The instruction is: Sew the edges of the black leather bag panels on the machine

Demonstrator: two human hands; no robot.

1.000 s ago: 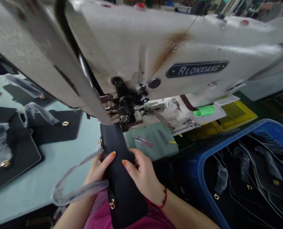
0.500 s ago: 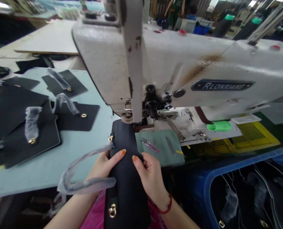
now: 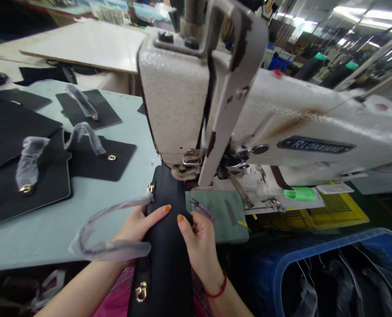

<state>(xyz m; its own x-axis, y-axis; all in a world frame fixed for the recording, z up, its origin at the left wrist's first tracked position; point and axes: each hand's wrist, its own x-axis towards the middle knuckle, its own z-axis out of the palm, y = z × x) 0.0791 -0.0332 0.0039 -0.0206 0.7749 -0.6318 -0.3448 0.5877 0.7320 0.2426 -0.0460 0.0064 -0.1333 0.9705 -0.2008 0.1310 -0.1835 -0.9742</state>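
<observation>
My view has shifted, showing the machine [image 3: 179,101] more end-on; my left hand [image 3: 134,226] and right hand [image 3: 199,242] pinch the panel [image 3: 166,251] across the table [image 3: 100,193]'s near edge, seemingly unfinished, its far end by the machine; similar pieces [image 3: 90,165] lie leftward

Two hands [image 3: 200,244], one bracelet [image 3: 220,288]; one nameplate [image 3: 316,145]
</observation>
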